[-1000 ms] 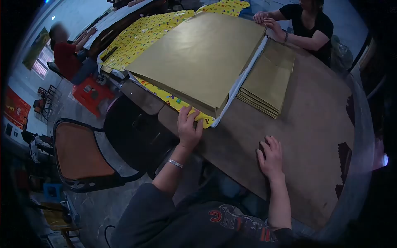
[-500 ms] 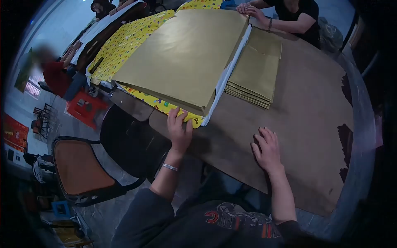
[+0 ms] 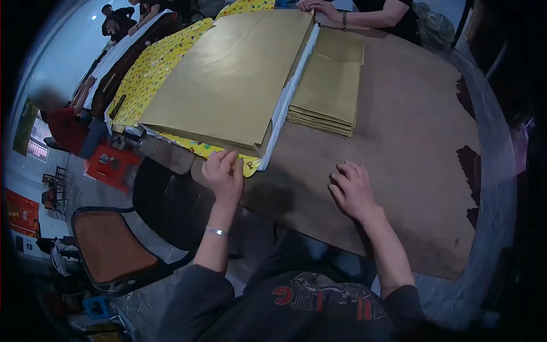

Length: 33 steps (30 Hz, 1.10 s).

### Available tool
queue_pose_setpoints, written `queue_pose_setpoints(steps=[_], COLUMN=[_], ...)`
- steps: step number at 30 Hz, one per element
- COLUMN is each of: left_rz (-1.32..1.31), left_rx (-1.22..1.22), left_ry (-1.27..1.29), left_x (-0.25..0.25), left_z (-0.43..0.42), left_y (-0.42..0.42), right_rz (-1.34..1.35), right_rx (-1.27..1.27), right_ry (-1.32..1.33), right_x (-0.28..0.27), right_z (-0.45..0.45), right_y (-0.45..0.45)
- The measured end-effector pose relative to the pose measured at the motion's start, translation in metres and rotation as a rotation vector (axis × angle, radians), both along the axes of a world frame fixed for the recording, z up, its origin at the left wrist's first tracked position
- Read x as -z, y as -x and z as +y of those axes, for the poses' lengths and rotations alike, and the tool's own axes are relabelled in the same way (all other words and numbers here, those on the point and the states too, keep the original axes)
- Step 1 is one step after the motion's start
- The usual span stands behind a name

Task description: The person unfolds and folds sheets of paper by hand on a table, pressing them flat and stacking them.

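My left hand (image 3: 222,178) is at the near corner of a yellow patterned sheet (image 3: 196,146), its fingers bent and closed on the sheet's edge. On top of that sheet lies a large stack of gold-brown paper (image 3: 222,74), with a white folded edge (image 3: 289,100) running along its right side. My right hand (image 3: 354,191) rests palm down on the brown table (image 3: 399,171), fingers spread and holding nothing. Beyond it sits a pile of smaller folded gold-brown paper pieces (image 3: 327,91).
Across the table, another person's hands (image 3: 322,8) touch the stack's far corner. At my left stand a chair with a brown pad (image 3: 114,245) and a red stool (image 3: 112,165). Other people sit at a long table (image 3: 122,60) at the back left. Clear plastic (image 3: 493,142) hangs along the table's right edge.
My left hand's fingers have gone from spread on the yellow sheet's corner to bent around its edge. My right hand stays on the table. The view has shifted slightly.
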<state>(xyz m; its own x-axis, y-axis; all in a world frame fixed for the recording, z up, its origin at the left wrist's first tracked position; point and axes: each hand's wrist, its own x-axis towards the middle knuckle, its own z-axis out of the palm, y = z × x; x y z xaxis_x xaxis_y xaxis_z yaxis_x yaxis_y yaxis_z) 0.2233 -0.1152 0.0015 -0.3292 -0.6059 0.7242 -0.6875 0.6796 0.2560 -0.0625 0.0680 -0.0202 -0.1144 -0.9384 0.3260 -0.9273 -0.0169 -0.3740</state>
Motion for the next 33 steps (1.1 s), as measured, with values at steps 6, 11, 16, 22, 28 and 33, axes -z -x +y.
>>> queue_pose_setpoints(steps=[6, 11, 16, 22, 28, 33], left_rz=[0.082, 0.095, 0.130, 0.112, 0.109, 0.110], left_rx=[0.133, 0.191, 0.217, 0.241, 0.229, 0.214], left_ry=[0.106, 0.066, 0.046, 0.054, 0.064, 0.056], left_x=[-0.020, -0.027, -0.029, -0.031, -0.025, -0.025], left_z=[-0.014, -0.020, -0.021, -0.021, -0.018, -0.019], left_y=[0.008, 0.013, 0.013, 0.010, 0.008, 0.010], right_rz=[0.043, 0.070, 0.075, 0.071, 0.095, 0.097], right_rx=[-0.167, -0.243, -0.297, -0.278, -0.272, -0.277], right_ry=[0.100, 0.145, 0.176, 0.173, 0.146, 0.175], right_x=[-0.026, -0.043, -0.055, -0.054, -0.045, -0.043], right_z=[-0.042, -0.077, -0.100, -0.112, -0.114, -0.113], right_y=[-0.019, -0.041, -0.058, -0.069, -0.079, -0.083])
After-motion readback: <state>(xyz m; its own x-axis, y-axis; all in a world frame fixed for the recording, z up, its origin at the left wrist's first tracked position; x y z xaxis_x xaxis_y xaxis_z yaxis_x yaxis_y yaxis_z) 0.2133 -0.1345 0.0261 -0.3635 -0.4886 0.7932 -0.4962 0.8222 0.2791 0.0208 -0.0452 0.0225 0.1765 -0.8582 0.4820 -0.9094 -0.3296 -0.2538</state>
